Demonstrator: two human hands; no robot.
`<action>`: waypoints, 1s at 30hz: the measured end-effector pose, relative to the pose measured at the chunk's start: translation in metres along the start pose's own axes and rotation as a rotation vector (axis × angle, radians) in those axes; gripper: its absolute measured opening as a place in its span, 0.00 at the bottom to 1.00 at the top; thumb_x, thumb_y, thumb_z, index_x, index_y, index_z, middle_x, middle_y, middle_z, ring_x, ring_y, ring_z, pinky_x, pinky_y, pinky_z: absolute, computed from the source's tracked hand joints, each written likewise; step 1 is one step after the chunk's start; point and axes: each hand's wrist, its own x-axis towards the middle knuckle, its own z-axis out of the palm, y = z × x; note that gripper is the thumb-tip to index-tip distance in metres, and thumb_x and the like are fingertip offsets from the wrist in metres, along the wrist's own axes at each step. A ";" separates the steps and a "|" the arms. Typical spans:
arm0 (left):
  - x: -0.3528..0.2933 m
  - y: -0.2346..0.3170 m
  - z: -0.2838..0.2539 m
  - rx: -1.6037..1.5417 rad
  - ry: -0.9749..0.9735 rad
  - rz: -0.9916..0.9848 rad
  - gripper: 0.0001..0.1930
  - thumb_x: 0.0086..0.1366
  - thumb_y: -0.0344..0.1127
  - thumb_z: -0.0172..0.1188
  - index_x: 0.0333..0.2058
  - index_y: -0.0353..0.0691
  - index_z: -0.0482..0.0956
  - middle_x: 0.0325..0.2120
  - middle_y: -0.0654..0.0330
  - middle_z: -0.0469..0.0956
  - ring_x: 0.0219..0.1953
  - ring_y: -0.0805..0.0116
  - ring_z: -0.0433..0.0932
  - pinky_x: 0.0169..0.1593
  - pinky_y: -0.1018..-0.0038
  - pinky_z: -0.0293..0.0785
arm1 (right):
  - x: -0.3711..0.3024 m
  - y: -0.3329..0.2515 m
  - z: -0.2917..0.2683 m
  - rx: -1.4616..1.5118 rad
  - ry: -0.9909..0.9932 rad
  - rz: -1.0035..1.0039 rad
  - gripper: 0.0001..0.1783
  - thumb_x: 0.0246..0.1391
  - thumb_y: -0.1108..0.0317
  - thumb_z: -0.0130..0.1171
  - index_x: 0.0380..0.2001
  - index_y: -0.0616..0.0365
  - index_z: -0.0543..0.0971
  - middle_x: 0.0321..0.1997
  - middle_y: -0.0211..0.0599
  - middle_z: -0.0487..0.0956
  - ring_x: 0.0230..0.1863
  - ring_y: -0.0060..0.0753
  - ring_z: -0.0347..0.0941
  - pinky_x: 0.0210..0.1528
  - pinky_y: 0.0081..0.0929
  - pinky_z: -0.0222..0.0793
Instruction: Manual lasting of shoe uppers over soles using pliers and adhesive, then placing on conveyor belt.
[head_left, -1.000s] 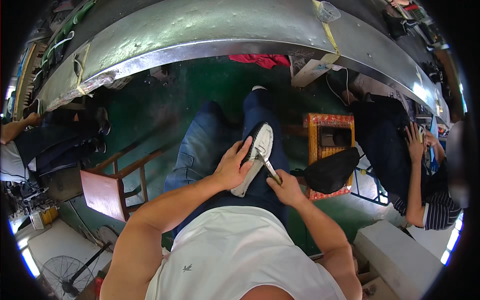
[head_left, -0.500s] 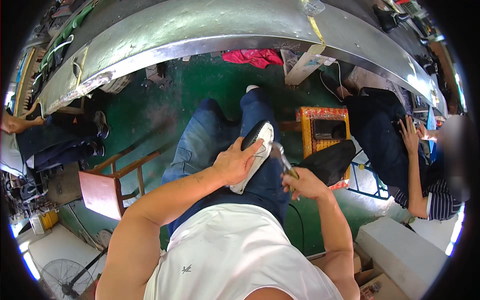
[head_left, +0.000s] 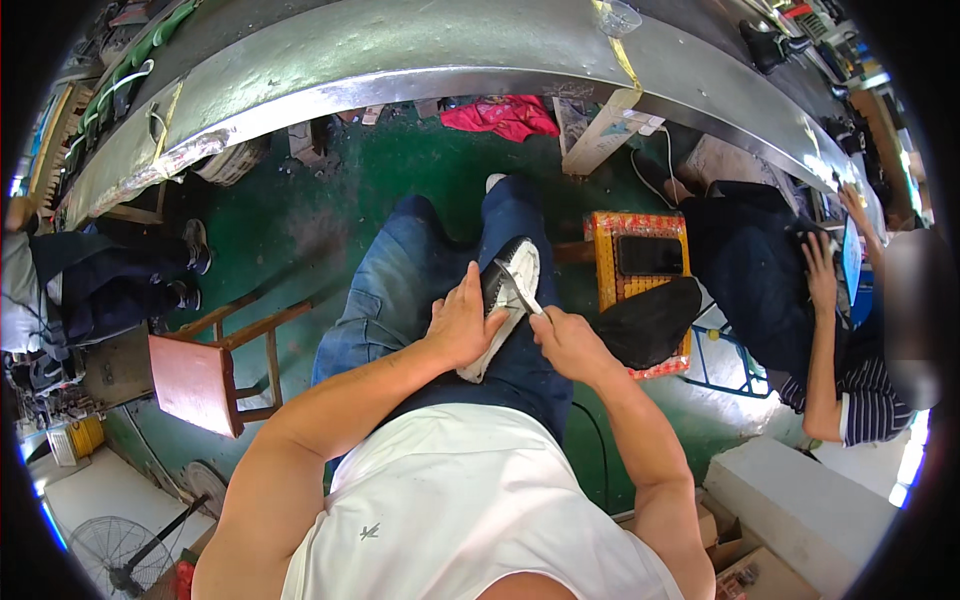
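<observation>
A black shoe upper with a whitish underside lies bottom up, slanted across my lap. My left hand holds it from the left, fingers stretched along its dark side and thumb over the pale bottom. In my right hand is a slim metal hand tool, gripped in closed fingers just right of the shoe. The tool's metal end lies on the shoe's underside near the far end. Its exact kind is unclear, as my fingers cover the handle.
A metal-faced bench curves across the far side. Left stands a wooden stool; right, an orange patterned seat carries a phone and a black cloth. A co-worker sits right; another person's legs show left.
My right hand has moved left, bringing the tool from beside the shoe onto its underside. My left fingers have straightened along the shoe. The co-worker's hands at right have moved apart.
</observation>
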 end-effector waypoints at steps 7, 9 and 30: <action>-0.001 -0.064 0.003 -0.191 -0.154 0.350 0.56 0.65 0.54 0.63 0.74 0.30 0.34 0.73 0.35 0.46 0.75 0.41 0.48 0.74 0.50 0.48 | -0.023 0.018 0.032 -0.178 0.024 0.000 0.20 0.69 0.52 0.49 0.38 0.62 0.73 0.34 0.62 0.80 0.38 0.66 0.78 0.41 0.57 0.73; -0.009 -0.083 0.008 -0.297 -0.274 0.338 0.57 0.64 0.52 0.64 0.75 0.34 0.31 0.74 0.35 0.40 0.77 0.41 0.41 0.76 0.57 0.42 | -0.026 0.013 0.022 -0.173 -0.014 0.027 0.20 0.69 0.52 0.49 0.39 0.61 0.74 0.35 0.61 0.81 0.40 0.67 0.78 0.42 0.57 0.73; 0.066 -0.035 -0.088 -1.097 -0.236 -0.017 0.33 0.68 0.54 0.64 0.59 0.30 0.74 0.48 0.54 0.81 0.47 0.69 0.79 0.51 0.70 0.75 | -0.065 0.056 -0.018 0.659 0.133 0.442 0.13 0.68 0.67 0.54 0.47 0.67 0.76 0.35 0.37 0.82 0.31 0.28 0.80 0.35 0.26 0.77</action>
